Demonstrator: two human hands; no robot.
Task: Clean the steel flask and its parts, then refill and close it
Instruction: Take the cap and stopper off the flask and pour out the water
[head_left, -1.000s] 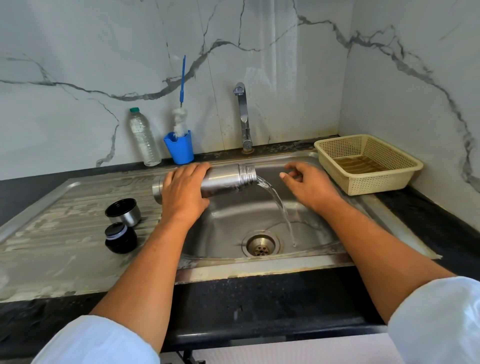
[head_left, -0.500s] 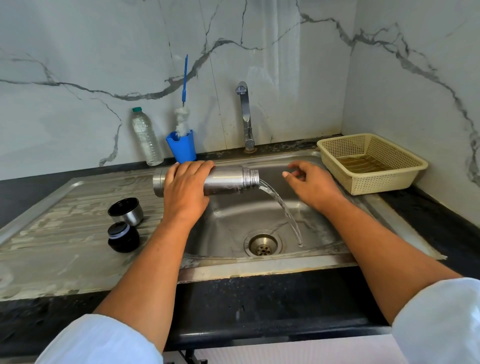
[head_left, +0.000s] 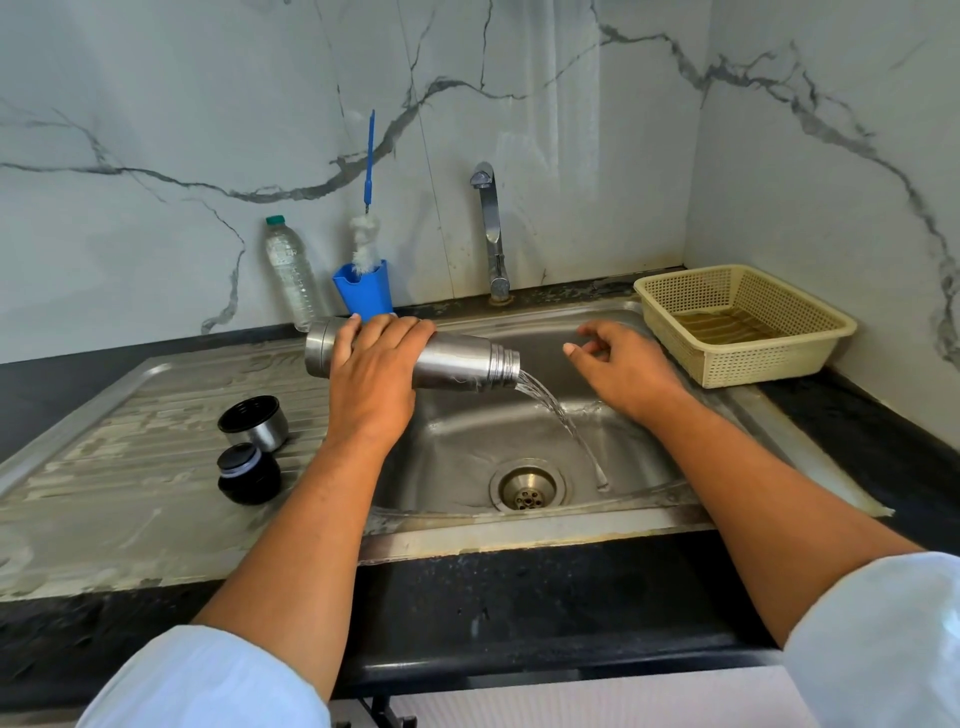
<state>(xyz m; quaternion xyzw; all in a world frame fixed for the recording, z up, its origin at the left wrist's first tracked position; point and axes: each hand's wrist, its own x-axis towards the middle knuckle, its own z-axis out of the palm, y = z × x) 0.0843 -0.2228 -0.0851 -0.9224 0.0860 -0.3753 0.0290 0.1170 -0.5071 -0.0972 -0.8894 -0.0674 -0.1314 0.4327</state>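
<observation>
Your left hand (head_left: 375, 382) grips the steel flask (head_left: 457, 361) at frame centre, mouth tilted down-right, water pouring into the sink (head_left: 467, 447), your right hand (head_left: 621, 371) relaxed, holding nothing.

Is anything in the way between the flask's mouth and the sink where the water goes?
Nothing visible is. The left hand tips the flask over the sink, and the water falls freely to the basin floor beside the drain. The right hand hovers off to the side, clear of the stream.

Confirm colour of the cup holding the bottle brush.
Blue. The cup shows best in the head view, the only view, left of the tap.
</observation>
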